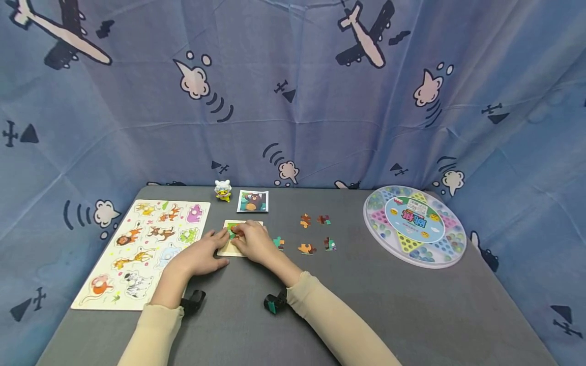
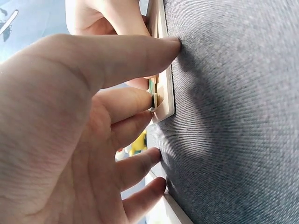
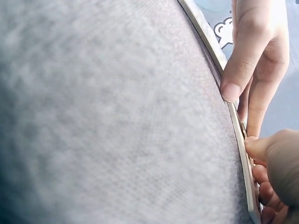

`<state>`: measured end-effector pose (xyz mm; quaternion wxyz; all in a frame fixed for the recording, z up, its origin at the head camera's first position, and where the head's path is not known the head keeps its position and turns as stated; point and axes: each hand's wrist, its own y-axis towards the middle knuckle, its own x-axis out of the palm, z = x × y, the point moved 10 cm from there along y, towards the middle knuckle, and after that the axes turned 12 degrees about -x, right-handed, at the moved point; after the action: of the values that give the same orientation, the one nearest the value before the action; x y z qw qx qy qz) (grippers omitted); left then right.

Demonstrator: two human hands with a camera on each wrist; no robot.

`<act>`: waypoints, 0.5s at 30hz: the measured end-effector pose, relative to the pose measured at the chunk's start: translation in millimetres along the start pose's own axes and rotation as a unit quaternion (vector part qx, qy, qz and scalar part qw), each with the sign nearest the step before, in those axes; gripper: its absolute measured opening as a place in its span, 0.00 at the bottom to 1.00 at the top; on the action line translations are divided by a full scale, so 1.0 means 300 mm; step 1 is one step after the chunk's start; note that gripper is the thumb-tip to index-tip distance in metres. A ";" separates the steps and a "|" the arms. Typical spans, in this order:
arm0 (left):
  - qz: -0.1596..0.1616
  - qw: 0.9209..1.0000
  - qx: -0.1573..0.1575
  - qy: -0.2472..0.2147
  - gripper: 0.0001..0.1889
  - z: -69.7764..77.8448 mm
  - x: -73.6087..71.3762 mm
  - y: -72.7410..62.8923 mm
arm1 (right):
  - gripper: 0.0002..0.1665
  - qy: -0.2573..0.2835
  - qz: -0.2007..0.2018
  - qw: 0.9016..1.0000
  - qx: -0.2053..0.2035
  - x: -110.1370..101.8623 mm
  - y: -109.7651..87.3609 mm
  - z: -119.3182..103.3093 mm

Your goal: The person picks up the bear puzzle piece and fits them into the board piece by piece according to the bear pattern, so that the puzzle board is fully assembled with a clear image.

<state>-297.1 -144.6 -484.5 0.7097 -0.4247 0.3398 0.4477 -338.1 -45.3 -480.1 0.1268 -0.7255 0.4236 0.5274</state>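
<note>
Your left hand (image 1: 201, 255) rests at the left side of the small puzzle tray (image 1: 227, 252), fingers loose and spread, thumb at its near edge, probably steadying it. Tray sits on the desk (image 1: 435, 315), left of centre. Your right hand (image 1: 254, 243) is narrow over it, thumb and fingertips pinching a puzzle piece (image 1: 235, 235) low at the tray. Step in hand looks like fitting that piece; next move calls for lining up its tabs, pressing it flat, then letting go. Five loose pieces (image 1: 305, 220) lie to the right, nearest one just beside your right hand, so more fitting seems left.

Materials, left to right: big animal board (image 1: 148, 244), flat, pale, printed cut-outs, looks like wood. Toy figurine (image 1: 223, 191), rounded, white and yellow. Tray: thin, pale wood, squarish. Bear card (image 1: 253, 201): flat, white-bordered, likely the reference. Loose pieces: thin, knobbed, brown, orange, teal. Round game box (image 1: 412, 226): broad disc, slick-looking. Desk: grey, woven-looking, matte.
</note>
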 end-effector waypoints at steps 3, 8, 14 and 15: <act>0.002 1.000 0.000 0.000 0.39 0.001 -0.002 0.000 | 0.14 0.005 0.002 1.000 -0.001 -0.001 0.002 0.002; 0.003 1.000 0.003 -0.005 0.39 -0.001 -0.003 0.004 | 0.14 0.012 0.003 1.000 -0.005 -0.003 0.002 0.001; -0.003 1.000 -0.002 -0.008 0.39 -0.003 0.000 0.007 | 0.16 0.009 -0.004 1.000 -0.008 -0.006 0.003 0.001; -0.003 1.000 -0.003 -0.009 0.39 -0.002 0.000 0.008 | 0.16 0.010 -0.006 1.000 -0.008 -0.007 0.003 0.001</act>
<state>-299.3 -144.6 -485.5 0.7129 -0.4235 0.3311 0.4503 -339.3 -44.7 -478.1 0.1202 -0.7340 0.4166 0.5227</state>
